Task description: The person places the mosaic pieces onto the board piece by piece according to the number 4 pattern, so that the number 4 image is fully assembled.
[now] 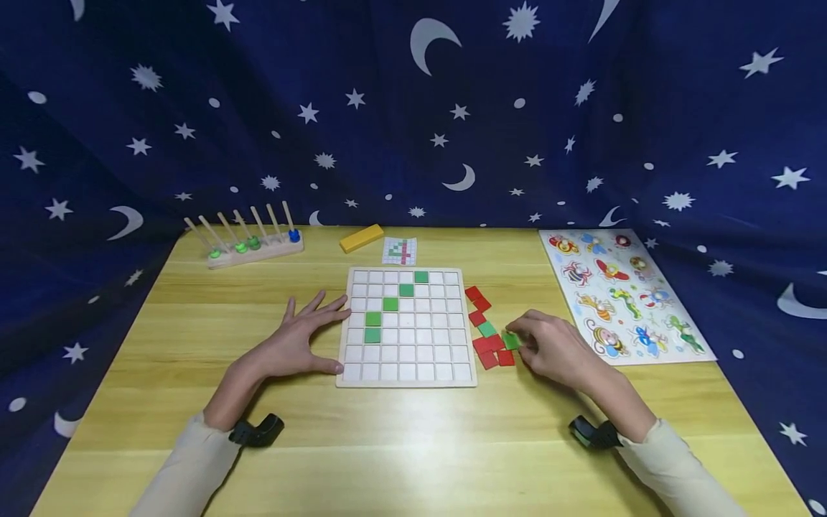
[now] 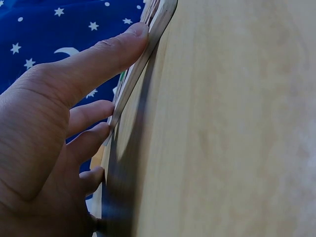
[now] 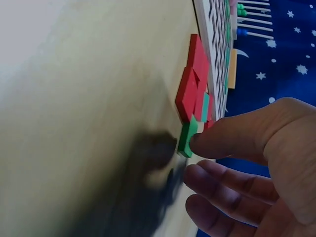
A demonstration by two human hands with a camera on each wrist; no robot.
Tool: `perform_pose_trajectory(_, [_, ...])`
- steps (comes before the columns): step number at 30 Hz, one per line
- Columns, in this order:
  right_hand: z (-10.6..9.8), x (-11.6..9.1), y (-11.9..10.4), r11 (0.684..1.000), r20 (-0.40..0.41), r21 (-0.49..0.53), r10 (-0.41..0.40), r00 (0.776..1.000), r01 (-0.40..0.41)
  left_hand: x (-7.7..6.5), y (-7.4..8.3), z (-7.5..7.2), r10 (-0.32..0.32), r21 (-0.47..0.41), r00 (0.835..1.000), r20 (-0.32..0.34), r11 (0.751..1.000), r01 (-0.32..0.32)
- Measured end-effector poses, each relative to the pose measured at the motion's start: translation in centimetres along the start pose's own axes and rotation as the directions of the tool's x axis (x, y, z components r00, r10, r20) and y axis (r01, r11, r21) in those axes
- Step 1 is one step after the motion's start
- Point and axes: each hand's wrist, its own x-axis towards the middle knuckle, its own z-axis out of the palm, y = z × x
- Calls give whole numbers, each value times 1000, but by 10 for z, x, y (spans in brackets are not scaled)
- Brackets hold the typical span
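Note:
A white square grid board (image 1: pixel 362 379) lies mid-table, with several green tiles (image 1: pixel 390 304) set in a slanting line of its cells. My left hand (image 1: pixel 293 341) rests at the board's left edge, fingers spread; its thumb (image 2: pixel 133 37) touches the wooden rim near the front corner. To the board's right, my right hand (image 1: pixel 555 348) pinches a green square tile (image 3: pixel 186 138) between thumb and fingers, beside a loose group of red tiles (image 1: pixel 487 343). Another green tile (image 1: pixel 487 329) lies among the red ones.
Behind the board are a small pattern card (image 1: pixel 399 251) and a yellow block (image 1: pixel 361 238). A wooden peg stand (image 1: pixel 258 251) with green and blue pieces is at the back left. An insect picture board (image 1: pixel 620 301) lies at the right. A starry blue cloth (image 1: pixel 362 158) hangs behind.

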Motion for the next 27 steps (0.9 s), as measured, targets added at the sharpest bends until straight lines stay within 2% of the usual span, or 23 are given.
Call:
perform_pose_trajectory(4, [3,0,1,1000,35,4,0,999,0,0,0,0,-2,-2,1000,-1,1000,2])
perform_pose_trajectory(17, [6,1,2,1000,31,-1,13,999,-13,0,1,-1,-7,-6,1000,1,1000,7])
perform_pose_trajectory(27, [2,6,2,1000,-29,-8,14,999,-15,0,2,-1,-6,-7,1000,1,1000,6])
